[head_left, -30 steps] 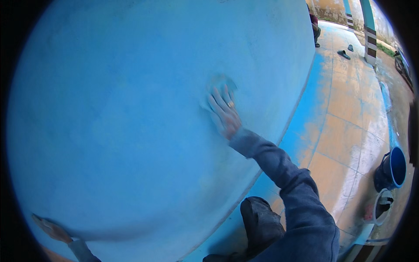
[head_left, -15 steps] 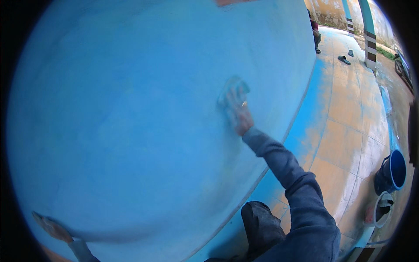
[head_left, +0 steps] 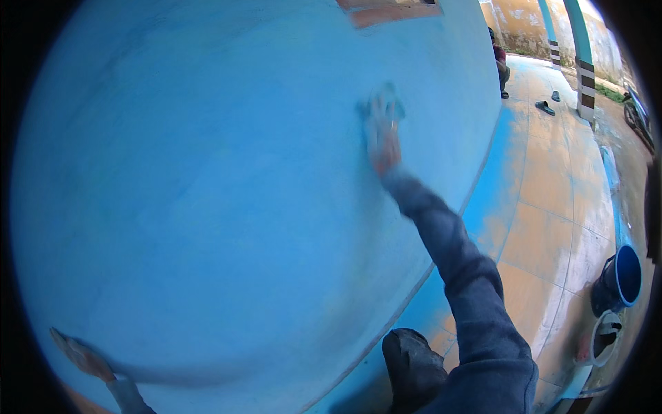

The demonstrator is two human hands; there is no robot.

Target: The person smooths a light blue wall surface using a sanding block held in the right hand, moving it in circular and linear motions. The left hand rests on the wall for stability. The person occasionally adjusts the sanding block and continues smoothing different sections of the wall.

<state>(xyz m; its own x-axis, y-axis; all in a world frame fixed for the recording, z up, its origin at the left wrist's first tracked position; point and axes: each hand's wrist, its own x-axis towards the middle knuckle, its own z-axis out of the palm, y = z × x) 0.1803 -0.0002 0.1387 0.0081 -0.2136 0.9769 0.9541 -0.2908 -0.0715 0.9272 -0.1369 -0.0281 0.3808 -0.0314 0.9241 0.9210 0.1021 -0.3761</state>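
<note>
Against the pale blue wall, my right hand is raised and motion-blurred, pressing a greenish cloth or pad to the surface. My left hand lies flat on the same wall at lower left, fingers stretched out and holding nothing. My dark-clad leg shows below my right sleeve, beside the wall's foot.
Tan tiled walkway, blue-stained along the wall. At right stand a blue bucket and a white bucket. Beyond are slippers, striped posts and another person crouching by the wall's corner. A reddish-framed opening tops the wall.
My right hand and cloth have moved up the wall and rightward since a second ago. The view has tilted slightly, bringing the reddish-framed opening in. My left hand stays on the wall.
</note>
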